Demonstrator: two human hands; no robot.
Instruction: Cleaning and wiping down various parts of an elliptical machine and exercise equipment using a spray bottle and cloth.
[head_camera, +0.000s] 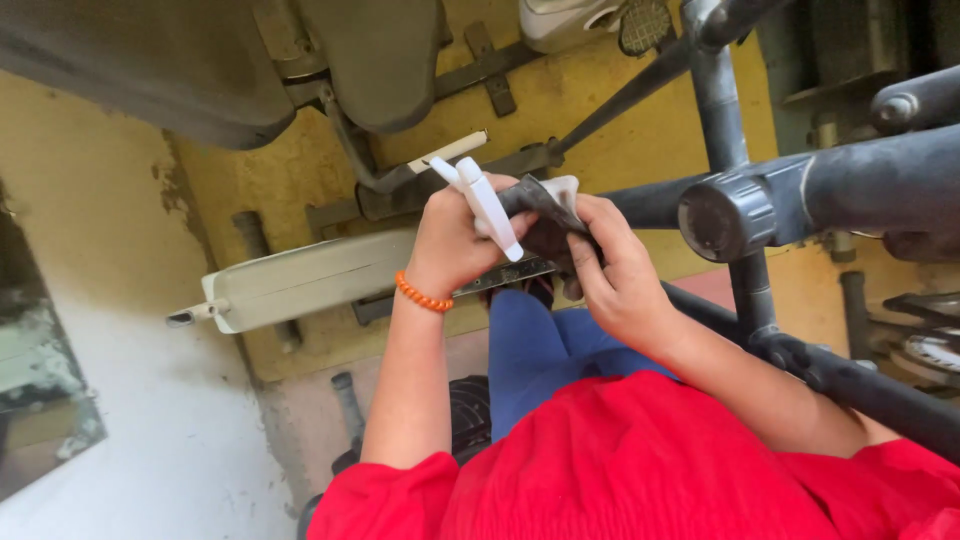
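Note:
My left hand (455, 240), with an orange bead bracelet on its wrist, is closed around a white spray bottle head (485, 205) whose trigger points up and left. My right hand (615, 270) grips a dirty grey and white cloth (545, 205), bunched between the two hands. Both hands meet in front of a dark metal bar end (725, 215) of an exercise machine. My red sleeves and blue trousers fill the lower part of the view.
Dark steel tubes (870, 385) of the gym machine cross the right side. A pale padded bench (300, 280) lies left of my hands, over a yellow floor. Grey seat pads (230, 60) hang at the top left. A mirror edge (40, 400) is at far left.

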